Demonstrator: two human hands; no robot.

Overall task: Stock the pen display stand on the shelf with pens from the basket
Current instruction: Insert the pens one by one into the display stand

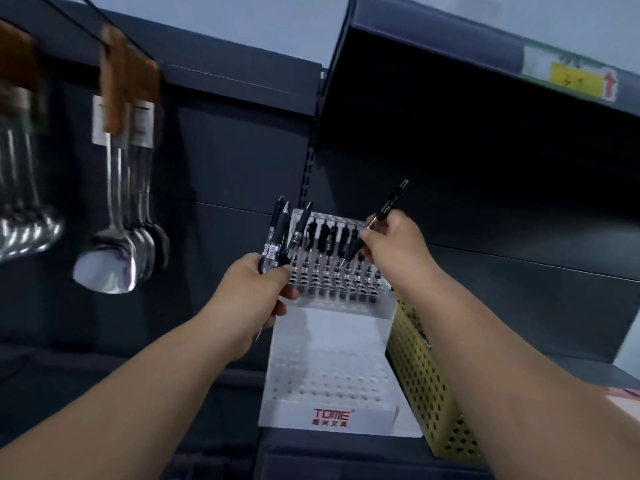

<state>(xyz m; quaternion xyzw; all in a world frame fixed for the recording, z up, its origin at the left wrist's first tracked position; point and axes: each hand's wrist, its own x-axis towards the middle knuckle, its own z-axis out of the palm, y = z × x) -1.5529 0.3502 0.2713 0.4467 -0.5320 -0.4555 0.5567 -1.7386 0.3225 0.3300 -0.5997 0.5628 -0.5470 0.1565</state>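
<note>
Nearest, my left hand (256, 292) grips a pen bundle (275, 233). My right hand (398, 240) pinches one pen (389, 202) over the display stand (329, 327), at its far rows; basket (415, 358) just right.

Only the arms show, really: left hand (256, 282) and right hand (394, 240) both bare, left forearm (156, 375) and right forearm (502, 341) uncovered all the way to the frame edge. Right thumbnail looks short and plain.
</note>
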